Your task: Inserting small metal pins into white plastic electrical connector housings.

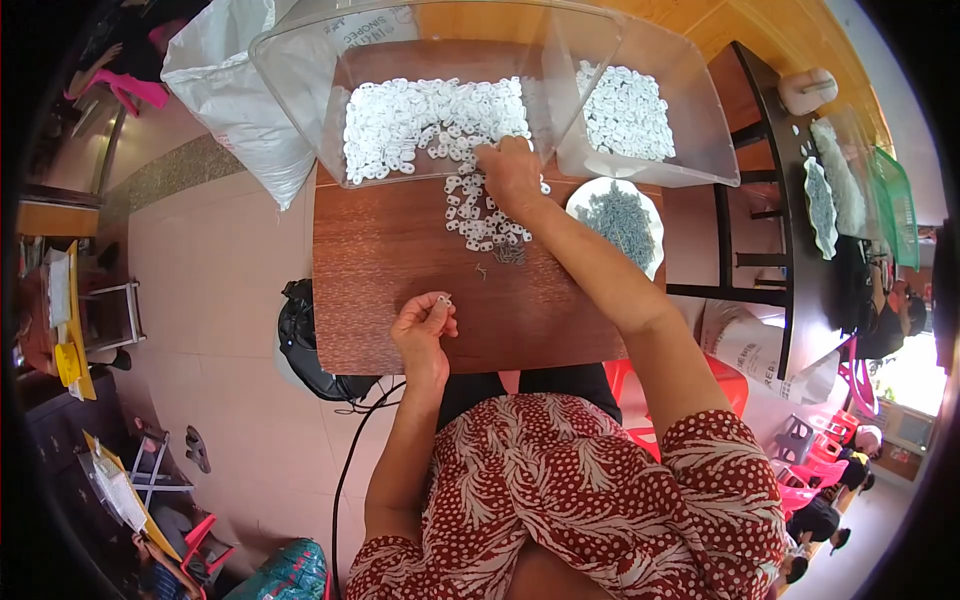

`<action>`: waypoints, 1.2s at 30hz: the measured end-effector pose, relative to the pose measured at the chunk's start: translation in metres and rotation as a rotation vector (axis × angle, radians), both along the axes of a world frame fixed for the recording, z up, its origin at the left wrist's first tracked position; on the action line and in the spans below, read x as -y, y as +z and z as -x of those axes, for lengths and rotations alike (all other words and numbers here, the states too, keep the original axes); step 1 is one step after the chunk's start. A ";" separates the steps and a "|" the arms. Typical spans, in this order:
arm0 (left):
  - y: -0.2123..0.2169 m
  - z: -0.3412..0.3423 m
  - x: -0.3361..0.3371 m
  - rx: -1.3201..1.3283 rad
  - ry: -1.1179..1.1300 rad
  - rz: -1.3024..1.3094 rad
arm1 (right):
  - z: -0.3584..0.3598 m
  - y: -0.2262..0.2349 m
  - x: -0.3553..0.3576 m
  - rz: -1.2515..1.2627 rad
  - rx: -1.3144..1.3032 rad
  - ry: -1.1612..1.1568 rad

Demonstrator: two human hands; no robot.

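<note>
Small white plastic clips with holes [474, 213] lie loose on the brown wooden table [380, 250], just bodyward of the fingers of the right hand [514, 178]. Those fingers dip among more clips; whether they grip one, I cannot tell. The left hand [421, 325] pinches a small piece. Best take one clip lightly, avoiding the thin grey nails [509, 255] ahead of the left fingers.

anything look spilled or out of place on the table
Small white pieces trail outside the clear bin onto the tabletop by the right hand, perhaps spread deliberately; a few grey bits lie apart from their pile.
</note>
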State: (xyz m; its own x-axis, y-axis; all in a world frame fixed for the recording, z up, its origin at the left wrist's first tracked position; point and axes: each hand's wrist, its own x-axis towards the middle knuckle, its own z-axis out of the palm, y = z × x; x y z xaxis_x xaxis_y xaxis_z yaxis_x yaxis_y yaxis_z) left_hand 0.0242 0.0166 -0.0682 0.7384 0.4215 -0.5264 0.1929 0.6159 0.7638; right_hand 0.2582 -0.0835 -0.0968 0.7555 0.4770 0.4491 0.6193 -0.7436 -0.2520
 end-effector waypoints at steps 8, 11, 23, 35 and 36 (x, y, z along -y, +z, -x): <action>-0.003 0.002 -0.001 0.023 0.003 0.003 | 0.006 0.000 -0.008 -0.024 0.010 0.099; 0.001 0.003 0.001 0.031 0.002 -0.011 | 0.020 0.001 -0.004 -0.071 0.006 0.149; 0.051 -0.011 0.005 0.111 -0.009 0.016 | 0.128 0.067 0.025 -0.760 -1.049 0.207; 0.068 0.007 0.014 0.252 0.044 0.013 | 0.176 0.102 0.030 -0.948 -1.053 0.165; 0.069 0.008 0.015 0.256 0.050 0.025 | 0.177 0.104 0.031 -0.949 -1.051 0.163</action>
State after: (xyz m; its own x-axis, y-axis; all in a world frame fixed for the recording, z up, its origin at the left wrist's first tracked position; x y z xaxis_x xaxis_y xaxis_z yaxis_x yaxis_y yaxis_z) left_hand 0.0162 0.0017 0.0008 0.8275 0.4502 -0.3356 -0.0363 0.6393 0.7681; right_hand 0.0809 -0.1141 0.0069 0.8990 0.4299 -0.0836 -0.1041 0.0243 -0.9943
